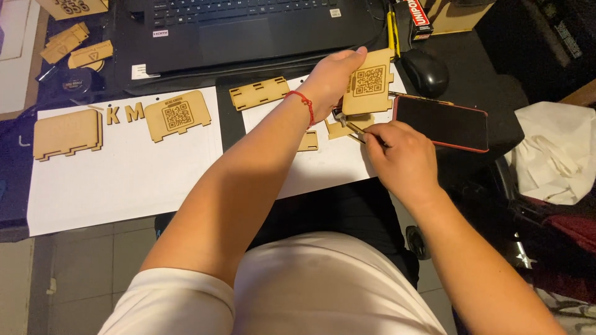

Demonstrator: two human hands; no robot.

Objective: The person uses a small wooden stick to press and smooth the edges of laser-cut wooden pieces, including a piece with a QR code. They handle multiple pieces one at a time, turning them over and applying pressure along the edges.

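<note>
On the counter, head view: a white paper sheet lies under both hands, before a black laptop.
Left hand: grip clenched on the upper edge of a flat tan wooden panel with a square engraved code, held tilted above the sheet.
Right hand: grip pinched on a thin metal-tipped tool, its tip just below the panel, by a small tan wooden offcut.
Handling: the panel looks light, stiff and thin; its tabs could snap, so the plain edges seem the safest hold.
Right of the grips: a dark phone in a red case, a black mouse.
Far left: a second coded panel, wooden letters.
</note>
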